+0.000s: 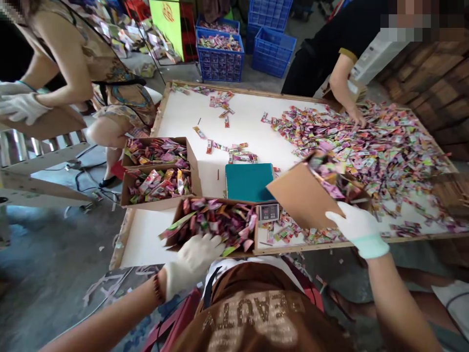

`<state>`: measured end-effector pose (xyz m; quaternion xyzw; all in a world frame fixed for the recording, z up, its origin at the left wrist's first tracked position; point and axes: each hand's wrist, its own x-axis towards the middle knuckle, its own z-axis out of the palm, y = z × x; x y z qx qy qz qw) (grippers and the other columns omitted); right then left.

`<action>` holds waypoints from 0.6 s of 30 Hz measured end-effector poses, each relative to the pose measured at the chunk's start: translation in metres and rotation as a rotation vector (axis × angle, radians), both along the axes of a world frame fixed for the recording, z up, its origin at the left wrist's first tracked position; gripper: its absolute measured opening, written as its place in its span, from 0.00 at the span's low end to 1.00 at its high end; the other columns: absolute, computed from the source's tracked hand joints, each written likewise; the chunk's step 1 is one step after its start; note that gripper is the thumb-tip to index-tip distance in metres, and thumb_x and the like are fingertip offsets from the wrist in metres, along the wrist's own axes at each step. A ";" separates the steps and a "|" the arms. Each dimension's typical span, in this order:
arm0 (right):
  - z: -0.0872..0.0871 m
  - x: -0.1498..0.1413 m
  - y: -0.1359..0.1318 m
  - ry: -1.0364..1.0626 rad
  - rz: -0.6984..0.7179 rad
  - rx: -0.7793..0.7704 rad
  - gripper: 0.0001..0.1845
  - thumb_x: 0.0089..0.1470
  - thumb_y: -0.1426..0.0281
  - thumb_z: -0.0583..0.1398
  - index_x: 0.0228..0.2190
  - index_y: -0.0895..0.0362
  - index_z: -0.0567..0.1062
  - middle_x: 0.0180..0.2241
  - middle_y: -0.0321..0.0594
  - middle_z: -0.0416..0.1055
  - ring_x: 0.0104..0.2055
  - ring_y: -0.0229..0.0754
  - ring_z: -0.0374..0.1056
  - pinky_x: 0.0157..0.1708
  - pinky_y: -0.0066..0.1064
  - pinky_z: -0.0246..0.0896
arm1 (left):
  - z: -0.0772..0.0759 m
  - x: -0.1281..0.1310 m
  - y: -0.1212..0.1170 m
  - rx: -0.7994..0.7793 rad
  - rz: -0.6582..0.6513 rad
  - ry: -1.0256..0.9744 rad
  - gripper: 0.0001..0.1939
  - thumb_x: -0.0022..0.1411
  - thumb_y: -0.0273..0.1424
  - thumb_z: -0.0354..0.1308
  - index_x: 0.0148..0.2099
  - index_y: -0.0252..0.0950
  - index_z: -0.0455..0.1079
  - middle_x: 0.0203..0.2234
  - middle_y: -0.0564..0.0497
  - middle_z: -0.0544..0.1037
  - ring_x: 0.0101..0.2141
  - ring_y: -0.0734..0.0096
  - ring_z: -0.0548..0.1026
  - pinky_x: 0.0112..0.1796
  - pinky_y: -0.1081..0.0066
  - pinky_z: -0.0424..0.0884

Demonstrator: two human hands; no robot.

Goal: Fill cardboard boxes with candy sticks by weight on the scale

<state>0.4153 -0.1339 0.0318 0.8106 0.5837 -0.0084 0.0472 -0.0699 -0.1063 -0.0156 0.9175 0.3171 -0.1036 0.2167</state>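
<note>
My left hand (198, 254), in a white glove, lies over the near edge of a cardboard box (255, 234) full of small colourful packets (216, 217). Its fingers are stretched out on the packets at the rim. In a white glove too, my right hand (355, 227) grips the near corner of another cardboard box (304, 195), which is tilted above the table and holds similar packets. Between the two boxes stands a weighing scale with a teal plate (249, 182) and a small display (269, 213). Nothing lies on the plate.
Loose packets (395, 146) are heaped on the white table (179, 115). Two filled boxes (159, 171) stand at the left. Across the table a person's hand (357, 117) touches the heap. At the far left another gloved person handles a carton (54, 117). Blue crates (273, 51) stand behind.
</note>
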 end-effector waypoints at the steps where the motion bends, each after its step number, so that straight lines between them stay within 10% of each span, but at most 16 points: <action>1: 0.002 -0.020 0.012 -0.004 0.106 0.005 0.17 0.61 0.56 0.59 0.40 0.53 0.83 0.40 0.53 0.83 0.44 0.60 0.78 0.43 0.43 0.67 | -0.010 -0.022 -0.007 -0.010 0.017 0.046 0.20 0.63 0.23 0.58 0.55 0.44 0.78 0.46 0.43 0.79 0.46 0.56 0.78 0.45 0.60 0.77; 8: -0.025 -0.122 0.106 0.076 0.552 -0.164 0.15 0.66 0.69 0.59 0.49 0.57 0.83 0.51 0.47 0.82 0.50 0.51 0.77 0.49 0.40 0.62 | -0.071 -0.135 -0.005 -0.049 0.226 0.398 0.30 0.65 0.17 0.44 0.60 0.40 0.78 0.52 0.41 0.80 0.50 0.55 0.80 0.51 0.59 0.76; 18: -0.015 -0.145 0.137 -0.077 0.543 -0.231 0.12 0.65 0.69 0.62 0.48 0.58 0.82 0.47 0.47 0.82 0.50 0.52 0.74 0.51 0.41 0.54 | -0.095 -0.166 0.122 0.131 0.386 0.202 0.23 0.68 0.24 0.45 0.53 0.36 0.80 0.54 0.40 0.81 0.50 0.52 0.79 0.48 0.60 0.73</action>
